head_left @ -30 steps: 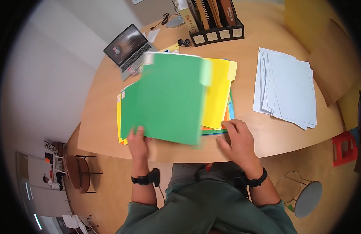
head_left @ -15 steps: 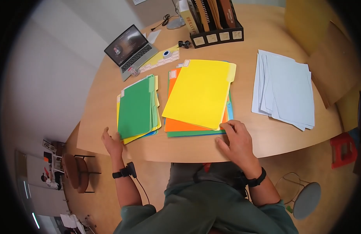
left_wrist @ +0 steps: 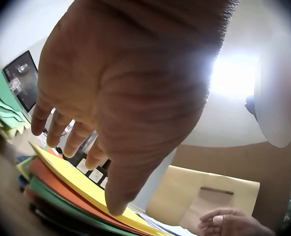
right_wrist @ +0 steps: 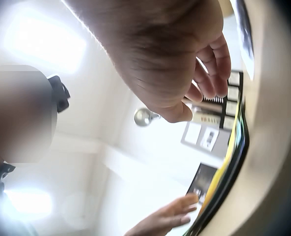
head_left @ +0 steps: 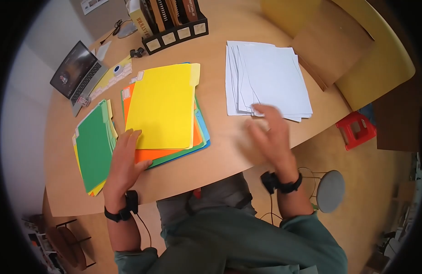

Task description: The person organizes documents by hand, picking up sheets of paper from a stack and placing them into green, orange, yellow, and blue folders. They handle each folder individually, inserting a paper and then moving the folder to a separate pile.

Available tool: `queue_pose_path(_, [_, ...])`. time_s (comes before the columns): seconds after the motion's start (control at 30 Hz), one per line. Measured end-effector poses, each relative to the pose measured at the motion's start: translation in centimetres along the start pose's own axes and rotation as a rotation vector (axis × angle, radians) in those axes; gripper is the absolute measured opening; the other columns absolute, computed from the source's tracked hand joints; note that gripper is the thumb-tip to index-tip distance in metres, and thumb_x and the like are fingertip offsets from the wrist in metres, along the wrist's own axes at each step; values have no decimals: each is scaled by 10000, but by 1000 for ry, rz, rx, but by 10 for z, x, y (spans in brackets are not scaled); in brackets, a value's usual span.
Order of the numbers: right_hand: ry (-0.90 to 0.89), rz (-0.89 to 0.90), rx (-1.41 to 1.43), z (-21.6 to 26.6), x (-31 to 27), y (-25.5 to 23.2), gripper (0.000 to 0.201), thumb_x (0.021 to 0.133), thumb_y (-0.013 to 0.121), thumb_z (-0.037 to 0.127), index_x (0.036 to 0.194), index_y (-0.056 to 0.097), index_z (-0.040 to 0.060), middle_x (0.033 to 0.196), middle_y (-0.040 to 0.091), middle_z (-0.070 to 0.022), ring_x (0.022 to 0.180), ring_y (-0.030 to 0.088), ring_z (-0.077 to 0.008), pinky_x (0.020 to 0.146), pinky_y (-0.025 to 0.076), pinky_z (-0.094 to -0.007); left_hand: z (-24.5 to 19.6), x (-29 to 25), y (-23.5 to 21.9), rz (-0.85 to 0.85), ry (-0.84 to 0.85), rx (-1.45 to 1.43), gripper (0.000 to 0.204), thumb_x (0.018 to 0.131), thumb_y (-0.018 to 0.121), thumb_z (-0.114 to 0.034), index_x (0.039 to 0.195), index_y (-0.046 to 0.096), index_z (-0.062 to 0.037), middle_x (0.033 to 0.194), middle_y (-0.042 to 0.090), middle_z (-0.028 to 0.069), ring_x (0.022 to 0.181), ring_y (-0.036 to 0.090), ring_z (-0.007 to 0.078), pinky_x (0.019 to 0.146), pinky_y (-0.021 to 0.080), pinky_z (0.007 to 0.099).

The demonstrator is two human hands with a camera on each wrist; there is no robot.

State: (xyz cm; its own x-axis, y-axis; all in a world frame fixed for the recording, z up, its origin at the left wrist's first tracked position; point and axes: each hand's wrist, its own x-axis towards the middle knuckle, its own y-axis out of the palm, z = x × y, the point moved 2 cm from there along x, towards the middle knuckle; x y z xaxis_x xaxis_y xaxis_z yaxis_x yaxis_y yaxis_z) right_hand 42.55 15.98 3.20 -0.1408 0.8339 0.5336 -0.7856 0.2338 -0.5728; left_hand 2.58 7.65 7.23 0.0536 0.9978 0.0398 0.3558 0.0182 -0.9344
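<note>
My left hand (head_left: 124, 162) is over the lower left corner of a pile of file folders, its fingers extended at the edge of the yellow folder (head_left: 163, 107) on top. Beneath that one, an orange folder (head_left: 145, 155) and green and blue ones stick out. In the left wrist view the palm (left_wrist: 121, 93) faces the camera above the pile. My right hand (head_left: 272, 134), blurred, hovers in front of a stack of white paper (head_left: 275, 82), fingers loosely bent with nothing in them. Left of the pile lies a second pile, topped by a green folder (head_left: 96, 148).
An open laptop (head_left: 78, 75) stands at the back left, beside a label sheet with a tape roll (head_left: 117, 70) on it. A black book holder (head_left: 177, 35) stands at the back. A yellow chair or panel (head_left: 375, 55) borders the table's right side.
The green folder from the lifted position came down on the left pile. My left hand moved right to the middle pile; my right hand left it toward the white paper. The head view turned right.
</note>
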Motion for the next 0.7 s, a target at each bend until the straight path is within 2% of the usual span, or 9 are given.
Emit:
queue_pose_path(0.03, [-19,-59,-107,-20,5,-6,444,931,806,155,1343,699,26,1287,738,-204,1166,686,-403,1021,557,-476,8,8,2,36,18,74,851,813,898,-135,1565,513,-31,1605,509,259,1492,488,451,1238,431,485])
queue_pose_path(0.13, [80,17,-133,-23,10,-14,489,929,808,161,1379,681,18,1305,732,-212,1193,686,-405,1048,546,-474,16,27,-3,113,2,140,984,754,945,-206,1607,485,-33,1629,480,294,1519,458,476,1269,402,488])
queue_pose_path(0.23, [99,155,95,-6,-8,2,520,940,804,176,1413,663,11,1325,725,-218,1197,698,-391,1032,556,-463,20,37,-1,189,-43,96,1063,717,975,-270,1624,475,-31,1635,464,322,1529,439,496,1281,388,492])
queue_pose_path(0.3, [84,354,302,21,-17,30,560,954,799,194,1457,633,11,1347,717,-228,1185,713,-375,1005,570,-452,23,40,4,219,-63,67,1084,708,978,-290,1630,469,-32,1641,456,329,1534,435,499,1285,386,487])
queue_pose_path(0.33, [87,360,305,31,-17,40,560,954,799,194,1457,633,11,1347,717,-228,1185,713,-375,1005,570,-452,26,42,5,231,-68,53,1084,713,975,-286,1635,463,-34,1646,452,329,1536,435,500,1288,384,483])
queue_pose_path(0.4, [59,420,433,53,-16,59,567,988,785,208,1491,612,13,1324,742,-199,1119,732,-308,939,588,-400,31,42,6,249,-78,42,1084,718,971,-281,1640,457,-37,1652,448,329,1539,434,501,1291,383,479])
queue_pose_path(0.53, [135,477,423,66,-4,80,596,996,779,222,1511,581,-4,1284,749,-214,1030,743,-288,890,598,-379,36,37,8,195,-27,-2,1102,711,974,-315,1636,452,-22,1625,479,305,1514,465,484,1274,397,462])
queue_pose_path(0.6, [200,521,419,68,-2,85,587,986,771,197,1473,575,-64,1154,754,-228,948,737,-335,862,591,-437,35,36,8,173,-17,7,1109,707,969,-339,1629,451,-5,1591,519,278,1488,495,463,1252,414,453])
queue_pose_path(0.7, [216,559,515,72,-3,88,573,994,765,193,1468,576,-67,1124,744,-214,905,735,-293,833,590,-407,33,37,8,202,-48,-18,1092,720,979,-279,1646,449,-44,1660,438,333,1542,437,501,1295,382,465])
